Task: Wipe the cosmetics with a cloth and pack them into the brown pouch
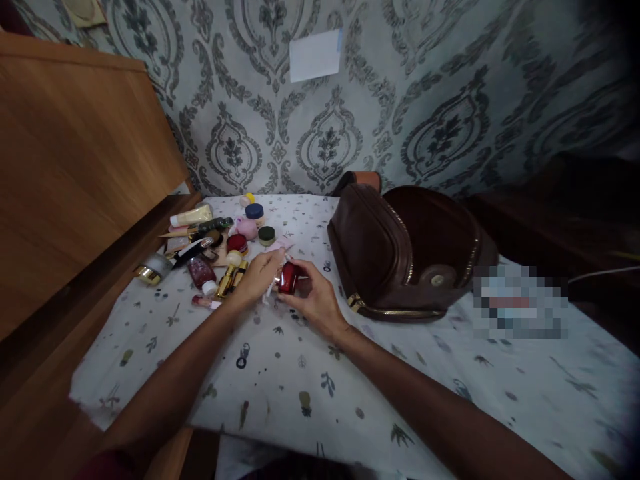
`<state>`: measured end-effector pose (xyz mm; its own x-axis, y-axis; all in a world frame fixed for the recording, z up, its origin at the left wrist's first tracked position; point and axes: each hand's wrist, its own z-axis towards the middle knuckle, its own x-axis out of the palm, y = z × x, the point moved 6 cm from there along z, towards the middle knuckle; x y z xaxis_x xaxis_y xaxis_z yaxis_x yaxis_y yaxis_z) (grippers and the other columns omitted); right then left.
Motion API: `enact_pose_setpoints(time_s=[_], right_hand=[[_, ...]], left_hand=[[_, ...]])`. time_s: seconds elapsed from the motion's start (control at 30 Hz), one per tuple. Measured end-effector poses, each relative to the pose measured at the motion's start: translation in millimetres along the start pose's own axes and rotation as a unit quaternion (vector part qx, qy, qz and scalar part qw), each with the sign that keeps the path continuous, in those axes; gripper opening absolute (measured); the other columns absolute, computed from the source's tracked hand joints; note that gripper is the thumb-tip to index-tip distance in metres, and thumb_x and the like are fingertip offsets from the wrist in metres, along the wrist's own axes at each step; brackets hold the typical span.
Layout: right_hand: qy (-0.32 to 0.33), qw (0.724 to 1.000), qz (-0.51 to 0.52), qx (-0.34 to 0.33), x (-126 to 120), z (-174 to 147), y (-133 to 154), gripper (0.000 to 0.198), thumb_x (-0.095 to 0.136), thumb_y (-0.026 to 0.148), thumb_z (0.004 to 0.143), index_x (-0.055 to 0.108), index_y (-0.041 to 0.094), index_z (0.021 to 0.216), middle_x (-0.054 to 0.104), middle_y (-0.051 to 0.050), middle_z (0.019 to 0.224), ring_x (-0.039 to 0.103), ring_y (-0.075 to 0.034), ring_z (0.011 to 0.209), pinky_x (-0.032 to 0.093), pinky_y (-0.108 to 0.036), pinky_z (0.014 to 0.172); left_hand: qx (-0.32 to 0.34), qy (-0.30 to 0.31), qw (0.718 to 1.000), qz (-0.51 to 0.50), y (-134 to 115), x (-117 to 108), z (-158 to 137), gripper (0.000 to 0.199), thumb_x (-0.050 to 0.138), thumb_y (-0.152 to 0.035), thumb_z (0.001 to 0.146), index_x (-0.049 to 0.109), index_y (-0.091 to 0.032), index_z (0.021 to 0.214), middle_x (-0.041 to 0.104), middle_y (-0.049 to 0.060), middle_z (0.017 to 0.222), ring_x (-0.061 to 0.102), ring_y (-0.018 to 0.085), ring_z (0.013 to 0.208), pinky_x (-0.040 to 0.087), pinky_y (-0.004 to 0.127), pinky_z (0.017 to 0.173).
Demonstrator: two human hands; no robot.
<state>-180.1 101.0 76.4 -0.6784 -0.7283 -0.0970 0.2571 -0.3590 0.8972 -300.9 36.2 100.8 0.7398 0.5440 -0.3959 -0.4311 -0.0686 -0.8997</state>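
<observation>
Over the cloth-covered table, my right hand (320,297) grips a small glossy dark-red bottle (287,279) between thumb and fingers. My left hand (261,273) is closed against the bottle's left side, with a thin whitish sheet (270,292) showing below its fingers. Whether this sheet is tissue or film I cannot make out. Just left of that hand lie gold tubes (226,280), a pale round ball-like item (233,259) and a red-lidded jar (237,244). A dark-red bottle with a white cap (202,275) rests farther left.
An open brown leather bag (370,247) stands right of my hands. Several cosmetics lie at the left, including a cream tube (191,215), a blue-lidded jar (255,213) and a green-lidded jar (267,235). A wooden panel (90,173) borders the left; a patterned wall (280,133) rises behind.
</observation>
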Motion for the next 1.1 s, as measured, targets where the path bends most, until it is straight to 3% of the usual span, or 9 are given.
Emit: enact_pose_setpoints(time_s=[0.1, 0.27, 0.33, 0.43, 0.5, 0.63, 0.77, 0.87, 1.1], right_hand=[[0.002, 0.999, 0.031, 0.041, 1.8, 0.7, -4.1, 0.06, 0.084, 0.032, 0.062, 0.059, 0.021, 0.116, 0.068, -0.005, 0.105, 0.065, -0.022, 0.091, 0.053, -0.036, 0.083], [-0.017, 0.988, 0.095, 0.123, -0.4, 3.5, -11.4, 0.059, 0.085, 0.039, 0.057, 0.06, 0.021, 0.107, 0.069, -0.004, 0.094, 0.065, -0.021, 0.086, 0.054, -0.035, 0.08], [-0.024, 0.982, 0.109, 0.152, -2.2, 4.4, -13.3, 0.055, 0.084, 0.041, 0.058, 0.061, 0.021, 0.103, 0.069, -0.003, 0.089, 0.065, -0.02, 0.082, 0.053, -0.034, 0.077], [-0.042, 0.976, 0.116, 0.178, -6.5, 5.5, -15.0, 0.046, 0.081, 0.043, 0.059, 0.062, 0.02, 0.094, 0.067, -0.001, 0.08, 0.062, -0.018, 0.075, 0.052, -0.031, 0.07], [-0.046, 0.975, 0.12, 0.182, -8.0, 6.1, -15.6, 0.043, 0.08, 0.044, 0.059, 0.062, 0.019, 0.09, 0.065, 0.0, 0.077, 0.061, -0.017, 0.072, 0.051, -0.029, 0.067], [-0.022, 0.976, 0.137, 0.17, -5.2, 5.7, -14.7, 0.045, 0.082, 0.042, 0.06, 0.063, 0.02, 0.095, 0.068, -0.002, 0.086, 0.063, -0.019, 0.079, 0.052, -0.033, 0.075], [0.007, 0.977, 0.154, 0.145, -0.4, 4.2, -11.8, 0.051, 0.084, 0.042, 0.061, 0.062, 0.022, 0.102, 0.07, -0.004, 0.095, 0.065, -0.021, 0.089, 0.052, -0.039, 0.085], [0.015, 0.978, 0.157, 0.135, 0.9, 3.4, -10.0, 0.055, 0.085, 0.043, 0.061, 0.061, 0.023, 0.106, 0.071, -0.005, 0.1, 0.066, -0.022, 0.093, 0.052, -0.04, 0.088], [-0.017, 0.975, 0.174, 0.134, -3.5, 4.3, -11.0, 0.055, 0.084, 0.044, 0.064, 0.06, 0.024, 0.109, 0.07, -0.006, 0.107, 0.065, -0.024, 0.102, 0.052, -0.041, 0.094]], left_hand=[[-0.016, -0.043, 0.999, -0.014, 7.5, -7.9, 3.4, 0.054, 0.036, -0.057, 0.095, 0.064, -0.015, 0.079, 0.067, 0.005, 0.074, 0.064, 0.022, 0.076, 0.051, 0.032, 0.073], [0.115, -0.148, 0.972, 0.138, -18.7, -15.3, -8.8, 0.037, 0.035, -0.039, 0.1, 0.059, -0.017, 0.117, 0.069, 0.01, 0.107, 0.064, 0.022, 0.1, 0.048, 0.035, 0.091], [0.183, -0.136, 0.955, 0.189, -33.1, -8.2, -17.2, 0.033, 0.034, -0.033, 0.101, 0.053, -0.017, 0.123, 0.067, 0.012, 0.114, 0.063, 0.022, 0.106, 0.047, 0.037, 0.095], [0.3, -0.062, 0.925, 0.223, -50.3, 8.1, -28.1, 0.025, 0.035, -0.025, 0.1, 0.054, -0.017, 0.115, 0.064, 0.014, 0.12, 0.057, 0.023, 0.119, 0.044, 0.041, 0.105], [0.325, -0.028, 0.918, 0.226, -54.0, 13.4, -30.2, 0.023, 0.034, -0.022, 0.099, 0.055, -0.018, 0.107, 0.063, 0.014, 0.12, 0.055, 0.023, 0.122, 0.042, 0.042, 0.107], [0.261, -0.015, 0.944, 0.2, -49.3, 8.3, -22.6, 0.022, 0.037, -0.026, 0.098, 0.057, -0.019, 0.1, 0.066, 0.01, 0.103, 0.061, 0.021, 0.1, 0.048, 0.035, 0.091], [0.152, -0.017, 0.978, 0.139, -37.0, -0.4, -13.6, 0.028, 0.04, -0.038, 0.097, 0.056, -0.02, 0.083, 0.058, 0.0, 0.073, 0.056, 0.016, 0.071, 0.045, 0.028, 0.071], [0.081, -0.013, 0.995, 0.061, -24.8, -2.5, -8.6, 0.04, 0.038, -0.052, 0.096, 0.054, -0.02, 0.078, 0.054, -0.002, 0.066, 0.054, 0.015, 0.066, 0.044, 0.026, 0.063], [0.024, -0.042, 0.999, -0.025, -5.4, 4.5, -5.2, 0.061, 0.028, -0.063, 0.096, 0.068, -0.017, 0.092, 0.072, 0.007, 0.087, 0.066, 0.025, 0.088, 0.053, 0.04, 0.084]])
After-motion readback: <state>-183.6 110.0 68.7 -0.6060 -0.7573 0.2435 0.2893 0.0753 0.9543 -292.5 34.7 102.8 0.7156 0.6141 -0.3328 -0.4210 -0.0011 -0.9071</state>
